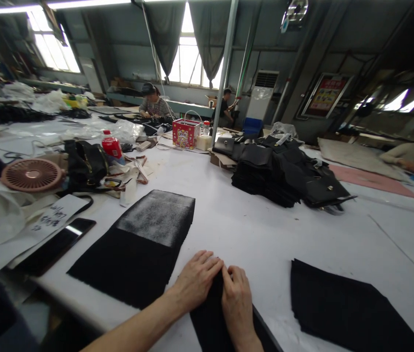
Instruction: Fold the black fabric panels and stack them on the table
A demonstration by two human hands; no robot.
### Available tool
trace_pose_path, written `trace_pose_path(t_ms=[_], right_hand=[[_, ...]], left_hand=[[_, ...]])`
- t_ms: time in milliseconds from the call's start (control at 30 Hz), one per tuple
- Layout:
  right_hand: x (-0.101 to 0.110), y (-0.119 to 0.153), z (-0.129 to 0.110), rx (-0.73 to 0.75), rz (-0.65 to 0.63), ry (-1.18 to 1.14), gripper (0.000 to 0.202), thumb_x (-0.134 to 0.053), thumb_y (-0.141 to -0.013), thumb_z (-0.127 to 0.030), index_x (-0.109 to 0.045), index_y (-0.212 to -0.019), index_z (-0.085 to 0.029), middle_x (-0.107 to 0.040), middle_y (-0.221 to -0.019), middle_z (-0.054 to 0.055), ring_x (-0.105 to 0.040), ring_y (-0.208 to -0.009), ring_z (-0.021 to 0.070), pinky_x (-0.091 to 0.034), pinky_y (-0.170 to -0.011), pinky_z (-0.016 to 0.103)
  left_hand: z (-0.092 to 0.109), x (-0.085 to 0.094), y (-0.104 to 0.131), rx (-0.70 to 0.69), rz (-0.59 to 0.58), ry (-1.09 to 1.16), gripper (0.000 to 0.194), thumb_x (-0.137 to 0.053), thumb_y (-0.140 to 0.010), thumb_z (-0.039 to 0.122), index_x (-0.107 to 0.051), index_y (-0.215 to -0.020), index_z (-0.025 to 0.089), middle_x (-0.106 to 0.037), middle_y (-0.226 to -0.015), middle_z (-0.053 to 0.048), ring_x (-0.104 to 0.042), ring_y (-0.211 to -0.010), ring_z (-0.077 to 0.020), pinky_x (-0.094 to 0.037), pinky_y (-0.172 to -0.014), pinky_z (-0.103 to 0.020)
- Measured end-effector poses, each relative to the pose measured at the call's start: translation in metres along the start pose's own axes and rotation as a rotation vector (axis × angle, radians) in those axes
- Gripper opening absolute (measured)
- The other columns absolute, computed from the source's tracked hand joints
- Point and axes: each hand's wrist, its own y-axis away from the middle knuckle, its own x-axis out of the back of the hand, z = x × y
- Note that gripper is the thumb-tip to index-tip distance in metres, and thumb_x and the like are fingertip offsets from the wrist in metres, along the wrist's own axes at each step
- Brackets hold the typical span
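Note:
A narrow black fabric piece (pixel 209 322) lies on the white table at its near side, a fold running along it. Over its far end, my left hand (pixel 196 279) has its fingers together and bent onto the cloth. My right hand (pixel 238 300) is closed on the same piece, index finger reaching forward and the others curled; its thumb is hidden. The two hands nearly touch at the fingertips. To the left rests a stack of black fabric pieces (pixel 119 266), its top one bearing a whitish speckled patch (pixel 153 217). More black pieces (pixel 342 305) lie to the right.
A phone (pixel 58 244), handwritten paper (pixel 55 215), pink fan (pixel 33 174), black bag (pixel 86 164) and red bottle (pixel 111 145) crowd the left. Black leather-like pieces (pixel 276 171) are heaped farther back, near a red box (pixel 185 133) and a pole (pixel 225 68). Other people sit around.

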Motion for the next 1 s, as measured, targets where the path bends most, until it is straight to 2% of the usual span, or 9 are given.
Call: trace_pose_path(t_ms=[133, 400, 567, 700, 800, 900, 1000], right_hand=[[0.007, 0.011, 0.006, 0.006, 0.000, 0.006, 0.040, -0.042, -0.090, -0.001, -0.054, -0.126, -0.015, -0.055, -0.097, 0.009, -0.051, -0.087, 0.0217, -0.049, -0.078, 0.037], [0.018, 0.024, 0.009, -0.018, -0.012, 0.014, 0.043, -0.039, -0.089, 0.001, -0.055, -0.126, -0.013, -0.055, -0.100, 0.010, -0.051, -0.090, 0.0223, -0.049, -0.080, 0.038], [0.021, 0.028, 0.010, -0.032, -0.020, -0.009, 0.043, -0.039, -0.088, 0.001, -0.056, -0.125, -0.014, -0.056, -0.099, 0.010, -0.052, -0.090, 0.0222, -0.048, -0.081, 0.037], [0.028, 0.031, 0.011, -0.040, -0.016, -0.023, 0.042, -0.039, -0.088, 0.002, -0.058, -0.122, -0.015, -0.056, -0.099, 0.009, -0.052, -0.090, 0.0218, -0.048, -0.082, 0.036], [0.035, 0.034, 0.010, -0.045, -0.013, -0.034, 0.041, -0.039, -0.088, 0.002, -0.060, -0.119, -0.016, -0.057, -0.097, 0.008, -0.053, -0.089, 0.0213, -0.048, -0.081, 0.035], [0.040, 0.039, 0.012, -0.038, -0.017, -0.036, 0.041, -0.040, -0.087, 0.002, -0.060, -0.119, -0.015, -0.057, -0.096, 0.009, -0.053, -0.089, 0.0216, -0.048, -0.080, 0.035], [0.044, 0.044, 0.017, -0.023, -0.021, -0.047, 0.043, -0.038, -0.088, 0.002, -0.059, -0.121, -0.016, -0.057, -0.097, 0.009, -0.053, -0.090, 0.0218, -0.048, -0.080, 0.036]], left_hand=[[0.001, 0.003, -0.001, -0.038, -0.013, -0.045, 0.040, -0.045, -0.096, 0.018, -0.047, -0.135, 0.023, -0.055, -0.133, -0.001, -0.042, -0.130, -0.0222, -0.021, -0.118, -0.038], [0.007, 0.002, -0.004, -0.121, -0.097, -0.220, 0.051, -0.050, -0.087, 0.016, -0.042, -0.138, 0.012, -0.051, -0.134, -0.011, -0.041, -0.130, -0.0269, -0.021, -0.118, -0.039], [0.012, 0.005, -0.005, -0.136, -0.135, -0.241, 0.056, -0.056, -0.083, 0.016, -0.042, -0.137, 0.019, -0.051, -0.130, -0.010, -0.045, -0.124, -0.0263, -0.024, -0.116, -0.041], [0.016, 0.006, -0.007, -0.161, -0.117, -0.235, 0.049, -0.052, -0.086, 0.016, -0.045, -0.134, 0.017, -0.052, -0.130, -0.010, -0.041, -0.128, -0.0261, -0.022, -0.117, -0.041], [0.019, 0.004, -0.006, -0.189, -0.132, -0.226, 0.049, -0.051, -0.087, 0.016, -0.044, -0.135, 0.014, -0.054, -0.127, -0.011, -0.043, -0.125, -0.0243, -0.025, -0.115, -0.039], [0.023, 0.003, -0.003, -0.197, -0.128, -0.235, 0.054, -0.052, -0.087, 0.017, -0.040, -0.140, 0.019, -0.054, -0.128, -0.011, -0.047, -0.121, -0.0236, -0.029, -0.113, -0.039], [0.026, 0.004, -0.002, -0.214, -0.102, -0.274, 0.056, -0.055, -0.087, 0.019, -0.040, -0.140, 0.022, -0.051, -0.130, -0.012, -0.047, -0.123, -0.0250, -0.026, -0.114, -0.042]])
